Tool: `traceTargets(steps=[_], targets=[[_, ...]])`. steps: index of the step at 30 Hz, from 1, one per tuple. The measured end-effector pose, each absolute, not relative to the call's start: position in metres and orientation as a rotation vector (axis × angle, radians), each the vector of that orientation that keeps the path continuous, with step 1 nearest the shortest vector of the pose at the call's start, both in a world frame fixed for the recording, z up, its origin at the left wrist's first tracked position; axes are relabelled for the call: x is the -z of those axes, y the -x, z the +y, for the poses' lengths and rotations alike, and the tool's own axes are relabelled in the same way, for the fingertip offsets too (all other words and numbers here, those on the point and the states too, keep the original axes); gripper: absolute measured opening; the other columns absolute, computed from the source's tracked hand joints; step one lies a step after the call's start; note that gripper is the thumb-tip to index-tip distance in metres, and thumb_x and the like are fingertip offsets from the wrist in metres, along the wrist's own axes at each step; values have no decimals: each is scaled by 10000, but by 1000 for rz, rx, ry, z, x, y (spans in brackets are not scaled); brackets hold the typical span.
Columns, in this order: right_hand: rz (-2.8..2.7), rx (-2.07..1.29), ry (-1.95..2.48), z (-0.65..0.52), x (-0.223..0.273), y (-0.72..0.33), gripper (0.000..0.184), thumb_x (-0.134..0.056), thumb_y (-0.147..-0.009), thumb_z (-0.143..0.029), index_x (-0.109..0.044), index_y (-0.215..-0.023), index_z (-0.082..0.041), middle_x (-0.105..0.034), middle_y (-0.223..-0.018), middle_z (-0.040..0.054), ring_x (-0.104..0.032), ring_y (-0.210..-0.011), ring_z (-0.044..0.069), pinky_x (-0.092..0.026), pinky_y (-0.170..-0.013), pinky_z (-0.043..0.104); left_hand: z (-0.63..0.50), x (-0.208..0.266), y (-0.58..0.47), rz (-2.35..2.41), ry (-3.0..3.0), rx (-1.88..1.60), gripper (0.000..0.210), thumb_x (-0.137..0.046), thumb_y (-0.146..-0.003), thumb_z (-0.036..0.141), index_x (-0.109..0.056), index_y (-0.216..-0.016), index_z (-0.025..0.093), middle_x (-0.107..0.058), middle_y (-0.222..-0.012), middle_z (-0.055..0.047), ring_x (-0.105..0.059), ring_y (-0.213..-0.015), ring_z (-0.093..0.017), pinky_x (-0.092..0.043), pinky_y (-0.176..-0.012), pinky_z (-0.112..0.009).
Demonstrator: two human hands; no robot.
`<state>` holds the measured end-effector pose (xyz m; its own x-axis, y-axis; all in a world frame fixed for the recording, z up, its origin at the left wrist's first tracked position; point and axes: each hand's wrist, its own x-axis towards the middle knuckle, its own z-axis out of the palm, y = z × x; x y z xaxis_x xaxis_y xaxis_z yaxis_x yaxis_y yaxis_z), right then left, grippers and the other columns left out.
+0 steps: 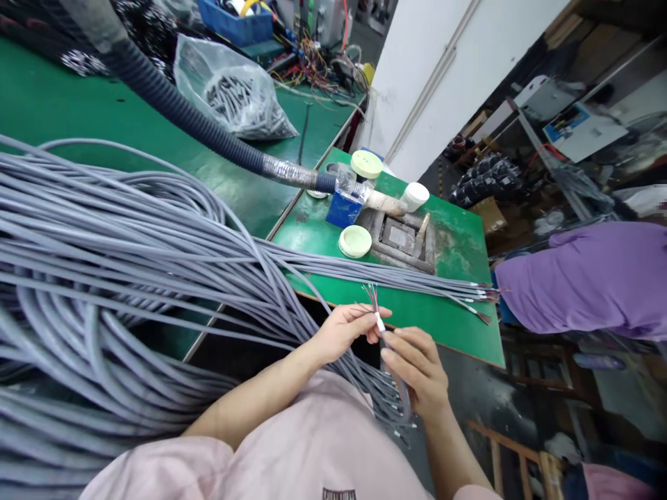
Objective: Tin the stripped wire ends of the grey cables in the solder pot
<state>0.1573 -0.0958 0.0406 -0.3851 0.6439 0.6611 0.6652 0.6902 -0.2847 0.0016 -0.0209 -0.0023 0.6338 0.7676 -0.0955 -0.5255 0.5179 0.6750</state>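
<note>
My left hand pinches a grey cable at its stripped end, where thin coloured wires fan out above a white sleeve. Just below the sleeve, my right hand has its fingers closed round the grey jacket of the same cable, which bends downward. Beyond my hands a bundle of grey cables lies across the green table, with stripped wire ends at its right. More cable ends hang below my hands, partly hidden by my right hand.
A big heap of grey cables fills the left. A dark flexible hose reaches to a blue box and a soldering pot. Round tubs stand nearby. A person in purple is at the right.
</note>
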Motion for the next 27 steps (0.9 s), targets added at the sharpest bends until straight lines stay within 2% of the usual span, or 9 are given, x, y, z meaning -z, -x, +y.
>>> traceTargets(steps=[6,17,23,27], targets=[[-2109,31,1054,-125,-31,-162,423,-582,-827,-89,-601,-1225,-232,-715,-1075,98,-595,-1114,251,-536,-845,461,-31,1,-2,363,-722,-755,351,-743,-699,435,-753,-854,120,-641,-660,-38,-522,-539,-71,-418,-551,-209],[-2090,-5,1087,-130,-22,-161,417,-526,-862,-99,-584,-1240,-265,-701,-1117,79,-585,-1145,250,-545,-847,464,-34,-8,2,466,-811,-782,376,-738,-678,466,-734,-791,108,-610,-571,-27,-510,-518,-84,-417,-546,-224],[-2081,-105,1065,-127,-23,-159,397,-491,-868,-85,-613,-1214,-238,-697,-1125,98,-586,-1135,247,-555,-827,447,-36,-11,-1,587,-816,-808,415,-748,-627,502,-606,-551,118,-663,-643,-44,-476,-478,-57,-394,-500,-204],[-2014,-179,1096,-126,-18,-158,387,-520,-853,-80,-634,-1180,-252,-695,-1130,86,-603,-1108,243,-564,-818,436,-36,-15,-3,634,-830,-811,438,-748,-605,518,-575,-519,125,-665,-630,-44,-465,-462,-55,-383,-485,-202]])
